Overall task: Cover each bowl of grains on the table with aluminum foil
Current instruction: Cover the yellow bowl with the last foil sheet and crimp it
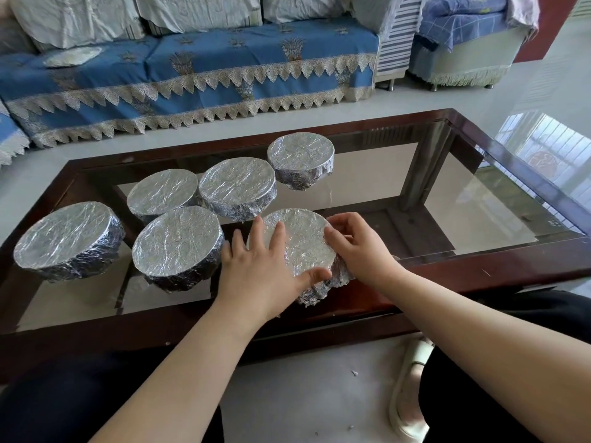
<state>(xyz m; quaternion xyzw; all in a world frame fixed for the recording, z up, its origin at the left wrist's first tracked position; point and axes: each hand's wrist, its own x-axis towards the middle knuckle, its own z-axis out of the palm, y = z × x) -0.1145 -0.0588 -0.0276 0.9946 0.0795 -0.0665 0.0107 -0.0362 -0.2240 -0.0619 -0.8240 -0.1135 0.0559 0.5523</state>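
I see my left hand (pixel 259 270) flat on the foil-covered bowl (pixel 303 244), fingers straight; my right hand (pixel 358 247) curls its fingers around the rim.

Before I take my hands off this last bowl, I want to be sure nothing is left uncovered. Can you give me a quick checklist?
1. Foil lies flat over the top of the near bowl: ok.
2. Foil tucked down its near side: cannot tell; it looks crumpled and loose under the left hand.
3. Right hand pressing foil at the right rim: ok.
4. The five other bowls fully wrapped, no grains showing: ok.
5. Near bowl sits on the table's wooden edge, not the glass: cannot tell.
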